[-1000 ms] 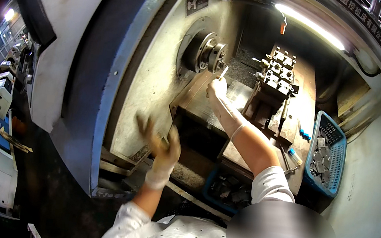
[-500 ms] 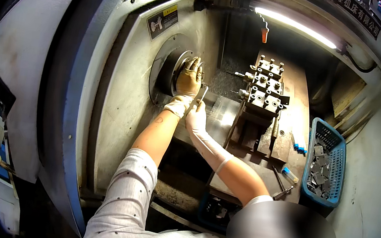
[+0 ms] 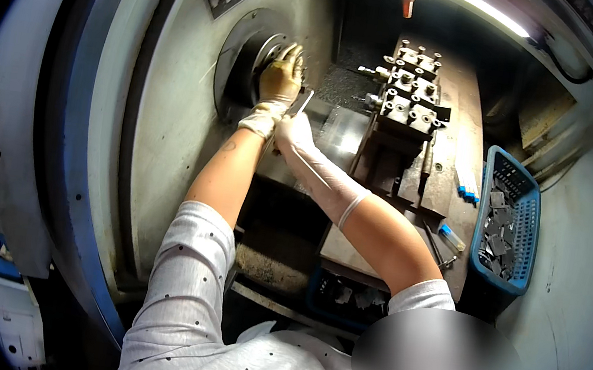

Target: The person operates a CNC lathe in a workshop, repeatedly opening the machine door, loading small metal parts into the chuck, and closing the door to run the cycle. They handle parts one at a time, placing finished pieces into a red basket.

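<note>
- The chuck point(image 3: 245, 77) is set in the pale machine wall point(image 3: 174, 87), and its face is largely covered by the left hand point(image 3: 280, 84).
- The gloved fingers of the left hand are stretched out and pressed close together over that face; whether anything is gripped beneath them cannot be told.
- The hex key point(image 3: 307, 102), a thin bent silver rod, is pinched in the curled fingers of the right hand point(image 3: 294, 132), just to the right of the chuck, with its upper end pointing up and apparently clear of it.
- The tool block point(image 3: 412, 99), studded with bolts, is mounted well to the right of the chuck.
- Farther right of the chuck, the blue basket point(image 3: 526, 241) is filled with flat metal pieces point(image 3: 500, 223), and a blue-capped tube point(image 3: 452, 238) is laid between the basket and the chuck.
- The step in hand is judged to be adjustment at the chuck, its face being steadied or felt by the palm while the key is held ready.
- For the next move, a clear view of a screw socket and a straight seating of the key would be called for.
</note>
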Motion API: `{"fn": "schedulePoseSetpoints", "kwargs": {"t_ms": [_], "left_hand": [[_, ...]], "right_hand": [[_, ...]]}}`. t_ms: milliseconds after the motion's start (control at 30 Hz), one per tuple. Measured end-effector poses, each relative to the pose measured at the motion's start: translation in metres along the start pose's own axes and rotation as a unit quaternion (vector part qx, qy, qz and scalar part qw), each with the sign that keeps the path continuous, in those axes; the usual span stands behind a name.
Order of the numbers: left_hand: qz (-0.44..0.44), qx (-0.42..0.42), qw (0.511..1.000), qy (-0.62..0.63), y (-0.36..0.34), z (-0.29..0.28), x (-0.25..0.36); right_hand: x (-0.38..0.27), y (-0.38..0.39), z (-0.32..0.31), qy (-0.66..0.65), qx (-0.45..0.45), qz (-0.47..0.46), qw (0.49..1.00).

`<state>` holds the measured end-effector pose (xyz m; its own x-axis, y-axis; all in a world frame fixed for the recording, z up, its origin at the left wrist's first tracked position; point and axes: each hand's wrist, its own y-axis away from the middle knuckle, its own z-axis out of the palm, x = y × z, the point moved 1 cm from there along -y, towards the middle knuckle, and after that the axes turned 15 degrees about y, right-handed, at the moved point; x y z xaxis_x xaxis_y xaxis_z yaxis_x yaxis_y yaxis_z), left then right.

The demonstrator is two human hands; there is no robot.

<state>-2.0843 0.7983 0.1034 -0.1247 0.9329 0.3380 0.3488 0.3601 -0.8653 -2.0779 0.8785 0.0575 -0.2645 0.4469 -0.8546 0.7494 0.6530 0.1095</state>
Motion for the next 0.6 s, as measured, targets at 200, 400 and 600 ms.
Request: {"fn": "schedulePoseSetpoints", "kwargs": {"t_ms": [200, 400, 600], "left_hand": [[-0.072, -0.076, 0.994, -0.006, -0.018, 0.007, -0.008], [0.042, 0.045, 0.998, -0.002, -0.024, 0.006, -0.010], [-0.092, -0.101, 0.991, -0.007, -0.009, 0.006, -0.014]], "right_hand": [[0.004, 0.021, -0.003, 0.119, 0.053, -0.060, 0.990], [0.012, 0.000, -0.011, 0.184, 0.067, -0.137, 0.971], [0.042, 0.024, 0.008, 0.167, 0.048, -0.134, 0.976]]}}
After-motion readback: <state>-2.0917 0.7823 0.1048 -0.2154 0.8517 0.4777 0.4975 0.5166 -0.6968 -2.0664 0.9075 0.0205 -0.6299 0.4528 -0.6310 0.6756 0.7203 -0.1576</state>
